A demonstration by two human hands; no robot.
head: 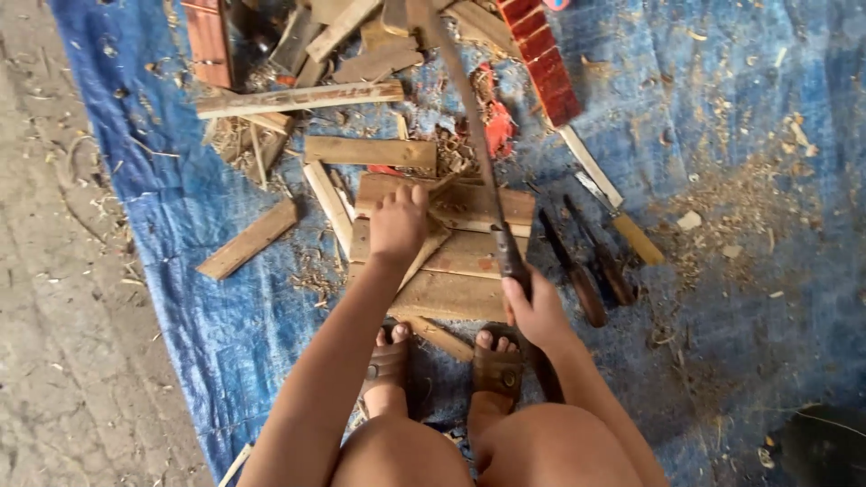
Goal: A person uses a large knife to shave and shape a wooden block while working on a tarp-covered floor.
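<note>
At frame centre, the left hand [397, 224] presses flat on a wood strip [431, 242] atop stacked boards [451, 271]; the right hand [534, 311] grips a long curved blade [469, 108], mid-chop; next move likely needs steady aim clear of fingers.

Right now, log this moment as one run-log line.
left hand: pressing a wood piece onto stacked boards | right hand: gripping long curved blade | surface: blue tarp | nearby: chisels

— Where do we have room?
— Right of the chisels [586, 271], the blue tarp [749, 271] lies open.
— And ahead?
— Wood offcuts [361, 149] crowd us, the red brick [541, 54] behind.
</note>
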